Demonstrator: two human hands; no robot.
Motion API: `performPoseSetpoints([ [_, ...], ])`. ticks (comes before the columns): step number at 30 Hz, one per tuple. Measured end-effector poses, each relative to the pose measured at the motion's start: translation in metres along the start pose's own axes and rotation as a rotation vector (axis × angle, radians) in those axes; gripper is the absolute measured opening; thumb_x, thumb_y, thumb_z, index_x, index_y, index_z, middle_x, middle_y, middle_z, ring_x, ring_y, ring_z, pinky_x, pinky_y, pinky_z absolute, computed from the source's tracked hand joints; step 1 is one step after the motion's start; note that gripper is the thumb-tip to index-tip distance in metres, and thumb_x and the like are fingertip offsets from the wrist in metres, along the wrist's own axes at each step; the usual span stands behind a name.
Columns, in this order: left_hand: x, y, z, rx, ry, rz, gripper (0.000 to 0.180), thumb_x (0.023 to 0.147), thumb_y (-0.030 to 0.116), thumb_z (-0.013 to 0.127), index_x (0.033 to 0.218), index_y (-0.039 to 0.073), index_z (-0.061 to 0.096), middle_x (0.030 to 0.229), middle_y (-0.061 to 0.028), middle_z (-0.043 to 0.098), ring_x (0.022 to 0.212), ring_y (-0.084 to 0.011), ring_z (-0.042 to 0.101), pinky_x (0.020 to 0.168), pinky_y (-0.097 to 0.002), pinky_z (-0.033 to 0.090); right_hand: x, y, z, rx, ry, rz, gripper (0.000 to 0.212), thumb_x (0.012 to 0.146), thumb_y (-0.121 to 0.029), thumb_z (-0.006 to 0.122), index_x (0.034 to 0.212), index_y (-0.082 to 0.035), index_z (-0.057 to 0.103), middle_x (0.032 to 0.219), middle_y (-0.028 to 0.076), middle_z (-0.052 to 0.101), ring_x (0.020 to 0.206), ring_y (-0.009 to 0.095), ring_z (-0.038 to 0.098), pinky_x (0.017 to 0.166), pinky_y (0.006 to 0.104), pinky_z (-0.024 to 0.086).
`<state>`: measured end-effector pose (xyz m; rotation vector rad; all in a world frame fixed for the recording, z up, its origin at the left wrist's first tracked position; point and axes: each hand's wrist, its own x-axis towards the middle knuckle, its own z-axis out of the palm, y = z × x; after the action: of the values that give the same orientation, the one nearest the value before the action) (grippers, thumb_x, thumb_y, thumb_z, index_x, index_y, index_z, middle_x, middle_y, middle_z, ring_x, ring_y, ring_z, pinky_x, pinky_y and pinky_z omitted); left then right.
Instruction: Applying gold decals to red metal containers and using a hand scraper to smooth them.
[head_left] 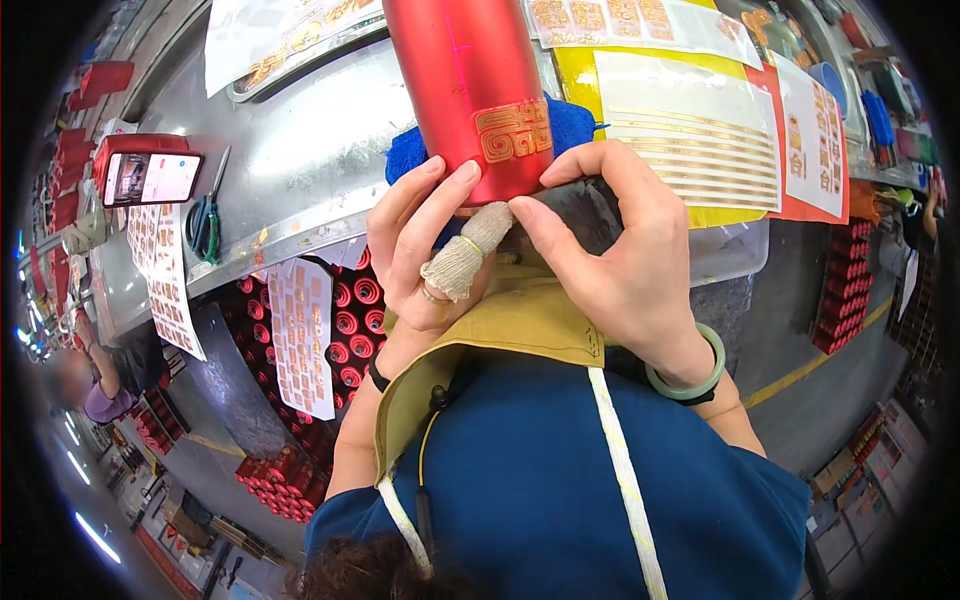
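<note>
A shiny red metal cylinder (pixel 460 80), like a flask body, lies lengthwise before me with its lower end toward me. A raised gold patterned sticker (pixel 512 132) is on its side near that end. My left hand (pixel 425 240) is closed at the lower end, two fingertips resting on the red surface; one finger wears a knitted beige cover (pixel 472 250). My right hand (pixel 635 250) bends its thumb and forefinger around the lower right edge of the cylinder. Anything small between those tips is hidden. A blue cloth (pixel 405 155) lies beneath the cylinder.
A phone (pixel 152 180) leans on a red stand at left beside scissors (pixel 205 222). Sheets of gold stickers (pixel 690 130) lie at right. Below the metal bench's edge stand several red cylinders (pixel 345 320) beside my left arm. Another person (pixel 100 390) is at far left.
</note>
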<state>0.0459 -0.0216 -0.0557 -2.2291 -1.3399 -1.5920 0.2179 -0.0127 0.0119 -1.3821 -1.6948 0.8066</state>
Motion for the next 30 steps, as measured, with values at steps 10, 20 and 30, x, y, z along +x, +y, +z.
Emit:
performPoseSetpoints([
  [10, -0.003, -0.002, -0.002, -0.001, -0.050, 0.022, 0.024, 0.083, 0.007, 0.081, 0.104, 0.017, 0.078, 0.125, -0.0091, 0.071, 0.119, -0.0321, 0.063, 0.085, -0.0347, 0.062, 0.001, -0.001, -0.001, 0.082, -0.011, 0.105, 0.018, 0.086, -0.011, 0.078, 0.095, -0.002, 0.065, 0.085, 0.013, 0.068, 0.077, 0.029, 0.068, 0.071, 0.0378, 0.053],
  [20, 0.001, 0.004, -0.007, 0.056, -0.105, -0.002, 0.032, 0.077, -0.004, 0.082, 0.101, 0.015, 0.075, 0.123, -0.0097, 0.071, 0.115, -0.0336, 0.065, 0.096, -0.0419, 0.055, 0.000, -0.001, -0.011, 0.148, -0.043, 0.257, 0.013, 0.090, -0.010, 0.073, 0.095, -0.001, 0.066, 0.082, 0.014, 0.068, 0.076, 0.025, 0.068, 0.070, 0.0359, 0.053],
  [30, 0.004, 0.013, -0.001, 0.176, -0.114, 0.030, 0.032, 0.080, 0.013, 0.085, 0.110, 0.022, 0.077, 0.126, -0.0112, 0.068, 0.118, -0.0331, 0.060, 0.086, -0.0367, 0.059, 0.001, 0.012, -0.024, 0.066, 0.021, 0.049, 0.019, 0.088, -0.004, 0.059, 0.106, 0.002, 0.063, 0.096, 0.017, 0.067, 0.084, 0.027, 0.065, 0.079, 0.0362, 0.051],
])
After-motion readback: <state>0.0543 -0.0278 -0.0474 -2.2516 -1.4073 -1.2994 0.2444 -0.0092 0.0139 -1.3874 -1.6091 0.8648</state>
